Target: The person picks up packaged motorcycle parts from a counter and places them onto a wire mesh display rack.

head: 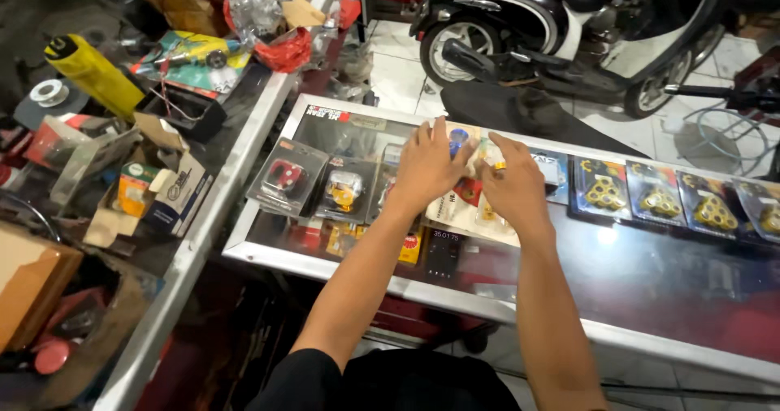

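While both arms are reaching out over a glass counter (569,273), the left hand (426,167) is lying flat w/ fingers spread, palm pressing down on a pale card-backed packet (471,208) near the counter's middle. Right hand (512,179) is sitting just beside it, touching the same packet, its fingers curled loosely over the top edge; can't tell if it's actually pinching the packet or only resting on it. Packet is lying flat on the glass, partly hidden under both hands, w/ small blue, yellow and red bits showing thru its clear front. To the left of the hands, 2 clear blister packs are lying side by side on the glass: 1 w/ a red part (284,175), 1 w/ a yellow part (345,190). To the right, a row of 4 dark packs w/ yellow triangle-shaped parts (603,190) is running along the counter toward the edge of view. More boxes are showing under the glass. Behind the counter, a black-and-white scooter (569,29) is standing on a tiled floor. Off to the left, a 2nd counter is carrying a jumble of cardboard boxes (154,196), a yellow tube (93,74) and a red plastic bag (284,52).
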